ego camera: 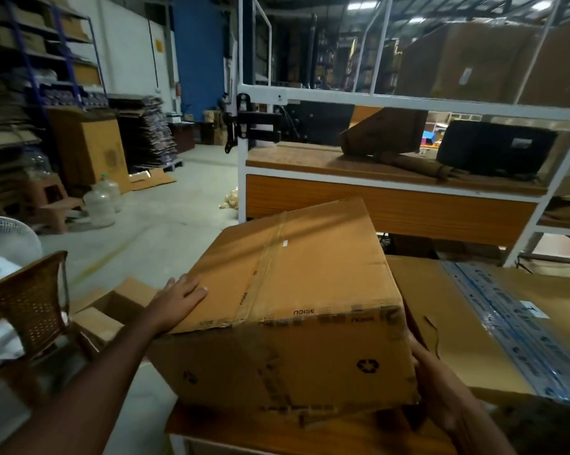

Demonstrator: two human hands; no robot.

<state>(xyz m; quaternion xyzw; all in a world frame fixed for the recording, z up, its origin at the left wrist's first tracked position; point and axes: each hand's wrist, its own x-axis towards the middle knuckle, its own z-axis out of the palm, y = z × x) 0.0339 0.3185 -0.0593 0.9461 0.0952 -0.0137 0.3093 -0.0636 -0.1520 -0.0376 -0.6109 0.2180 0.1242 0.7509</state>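
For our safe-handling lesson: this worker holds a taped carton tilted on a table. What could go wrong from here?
The carton is tilted at the table edge with the left hand only flat on top; it might slide off. The right hand grips its lower corner beside the larger box, so fingers could get pinched.

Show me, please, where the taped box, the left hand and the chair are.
taped box [326, 264], head view, top face right of the tape.
left hand [180, 295], head view, back of the hand.
chair [31, 300], head view, woven backrest.

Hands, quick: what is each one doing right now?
Left hand: open, flat on top of the cardboard box.
Right hand: gripping the box's lower right corner.
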